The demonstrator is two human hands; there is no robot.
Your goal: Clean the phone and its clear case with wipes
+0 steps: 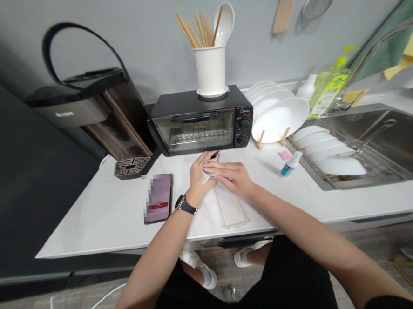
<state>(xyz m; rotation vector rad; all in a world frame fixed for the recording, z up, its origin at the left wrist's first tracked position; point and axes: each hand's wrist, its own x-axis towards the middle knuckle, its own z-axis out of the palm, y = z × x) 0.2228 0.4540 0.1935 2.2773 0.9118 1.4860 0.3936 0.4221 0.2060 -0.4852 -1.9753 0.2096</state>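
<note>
Both my hands meet on the white counter [101, 217] in front of a black toaster oven [199, 120]. My left hand [199, 176], with a watch on its wrist, grips a small white cloth or wipe [207, 173] together with a dark slim object whose tip shows at the fingertips. My right hand [230, 176] lies flat over the same cloth, fingers pointing left. Under and toward me from the hands lies a clear plastic tray or lid [231, 209].
A purple booklet [158, 197] lies left of my hands. A dark water dispenser [95, 114] stands at back left. White utensil holder [210, 70] tops the oven. Plates in a rack [277, 115], a small spray bottle [291, 163], sink [377, 139] with dishes sit right.
</note>
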